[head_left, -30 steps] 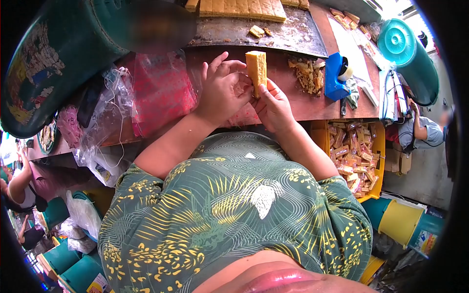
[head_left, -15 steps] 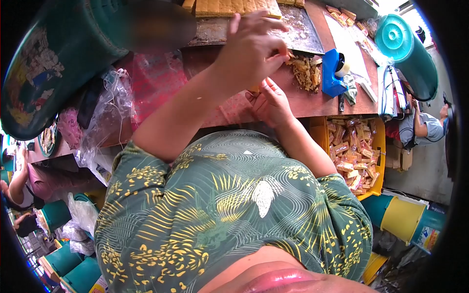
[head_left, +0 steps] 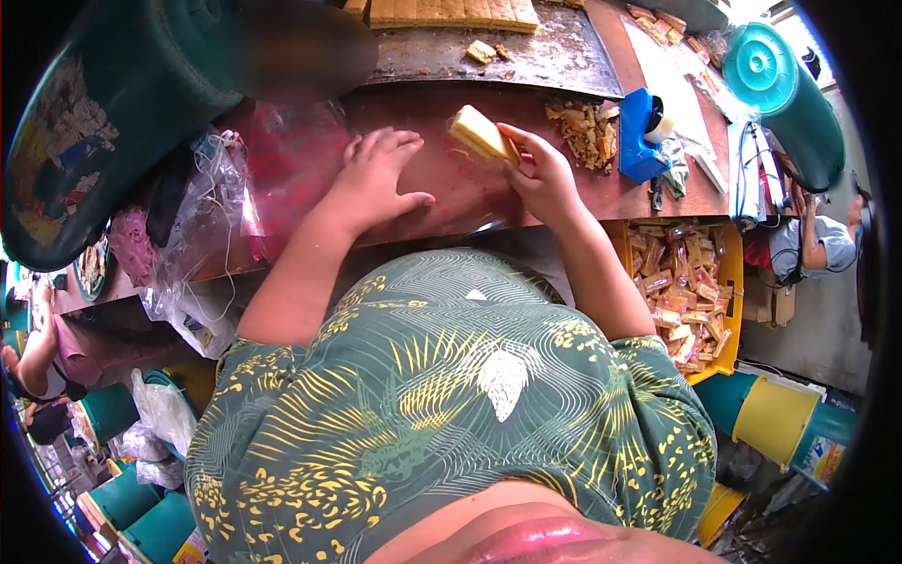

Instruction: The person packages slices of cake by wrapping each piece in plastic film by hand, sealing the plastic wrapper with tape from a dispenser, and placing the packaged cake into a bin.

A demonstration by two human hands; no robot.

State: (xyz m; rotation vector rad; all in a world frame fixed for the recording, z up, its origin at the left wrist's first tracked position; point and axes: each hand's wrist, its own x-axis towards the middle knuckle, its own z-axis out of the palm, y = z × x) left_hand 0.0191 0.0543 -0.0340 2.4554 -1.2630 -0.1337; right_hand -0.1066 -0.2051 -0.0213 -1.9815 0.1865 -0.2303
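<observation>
In the head view, my right hand point(head_left: 543, 177) pinches a pale yellow layered cake bar point(head_left: 479, 133) by one end, tilted above the reddish-brown table point(head_left: 451, 193). To its left, my left hand point(head_left: 374, 179) is spread palm down with nothing in it, at or just over the table surface. Beyond the hands lies a dark metal tray point(head_left: 564, 56) bearing a row of golden cut cake bars point(head_left: 460, 13). A small broken cake piece point(head_left: 481, 52) and crumbs lie on the tray.
A heap of cake scraps point(head_left: 587, 136) lies beside a blue tape dispenser point(head_left: 641, 136). A yellow crate point(head_left: 731, 348) of wrapped bars stands at right. Clear plastic bags point(head_left: 202, 226) hang at left near a large green bin point(head_left: 113, 122). Other people work at both sides.
My left hand has come down from near the tray to the table and spread out. The cake bar in my right hand now shows plainly. A broken piece shows on the tray.
</observation>
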